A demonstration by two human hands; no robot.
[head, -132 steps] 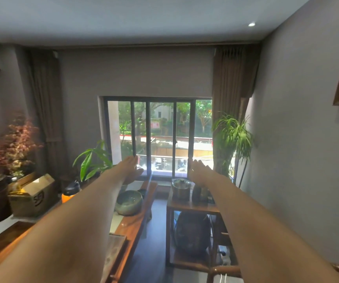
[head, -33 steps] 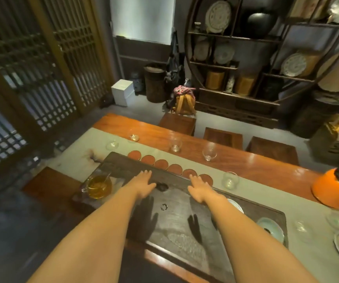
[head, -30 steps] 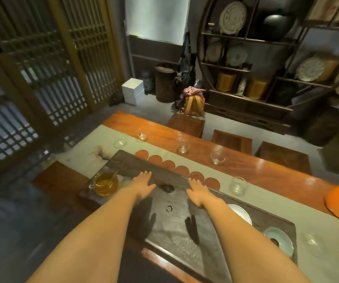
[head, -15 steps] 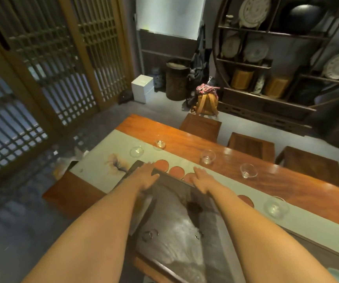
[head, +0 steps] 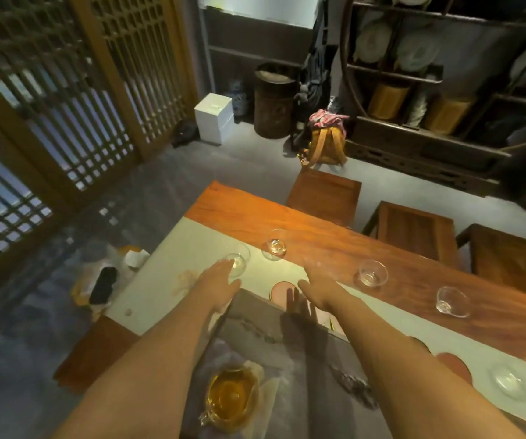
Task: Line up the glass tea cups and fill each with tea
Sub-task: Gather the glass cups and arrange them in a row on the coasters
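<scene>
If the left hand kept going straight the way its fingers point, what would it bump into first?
Most likely the nearest glass cup: the left hand lies open with its fingertips right at the cup's near side. Whether they touch already is unclear.

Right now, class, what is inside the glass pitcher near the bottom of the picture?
The glass pitcher holds amber tea, about half full as far as its clear wall shows. It sits on the dark tea tray. Whether leaves or sediment lie at its bottom cannot be told; the picture is blurred.

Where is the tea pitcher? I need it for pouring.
In the head view, the tea pitcher sits low centre on the dark tray, between both forearms.
</scene>
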